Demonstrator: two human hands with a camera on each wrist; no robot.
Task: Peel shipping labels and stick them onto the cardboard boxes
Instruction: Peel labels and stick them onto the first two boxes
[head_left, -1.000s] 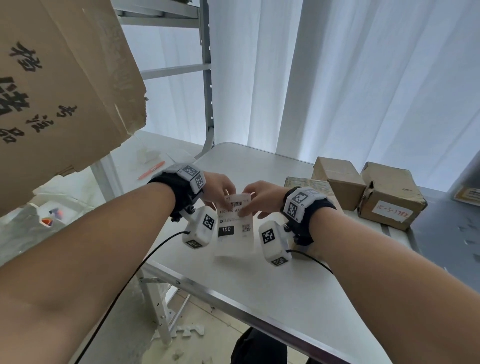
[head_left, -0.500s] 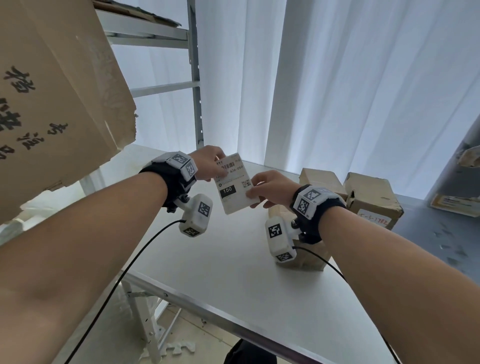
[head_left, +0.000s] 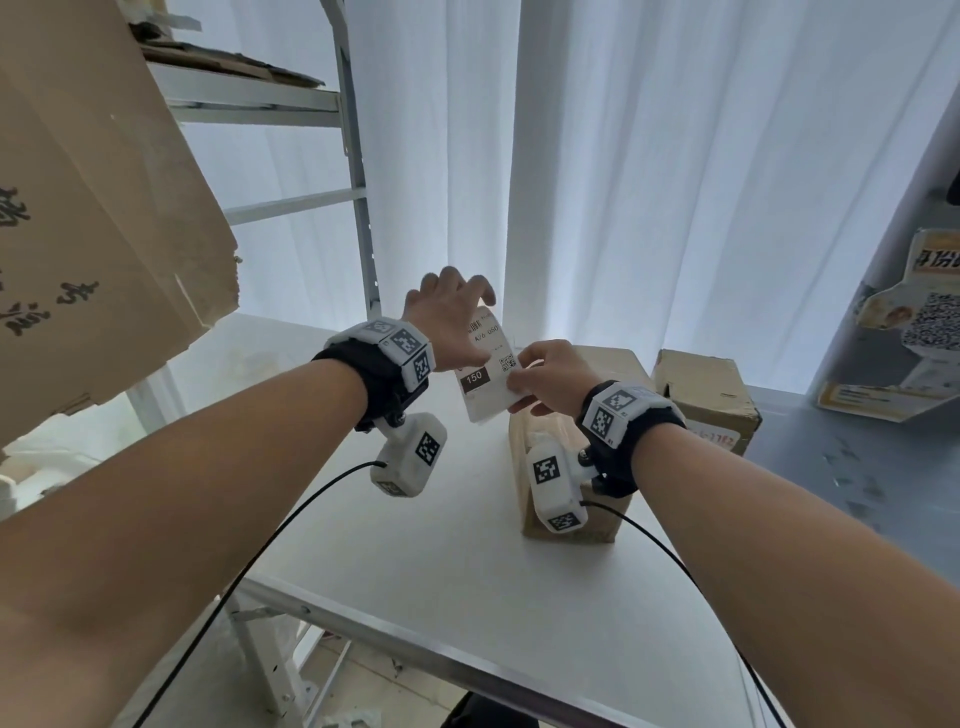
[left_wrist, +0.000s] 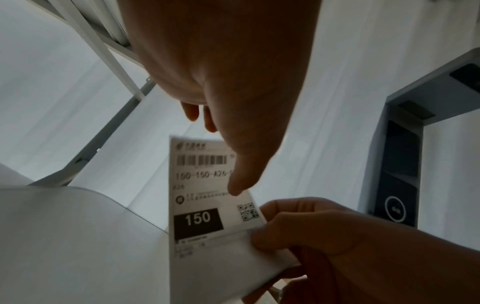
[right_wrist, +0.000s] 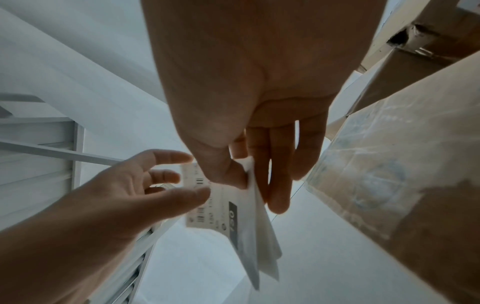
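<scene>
Clearly printed, the white shipping label (head_left: 485, 371) shows a barcode, a QR code and a black "150" block. Right hand (head_left: 550, 376) pinches its 4 o'clock corner above the table (head_left: 415, 561); left hand (head_left: 452, 317) fingers spread, thumb touching it.

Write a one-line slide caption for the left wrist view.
Right hand pinches the shipping label while the left hand's thumb touches it.

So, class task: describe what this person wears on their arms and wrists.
Bare forearms, no sleeves. Each wrist carries a black strap topped by a white block printed with black-and-white square markers. Below each hangs a white camera pod, also marker-tagged, with a thin black cable trailing back. Left hand and right hand are ungloved.
</scene>
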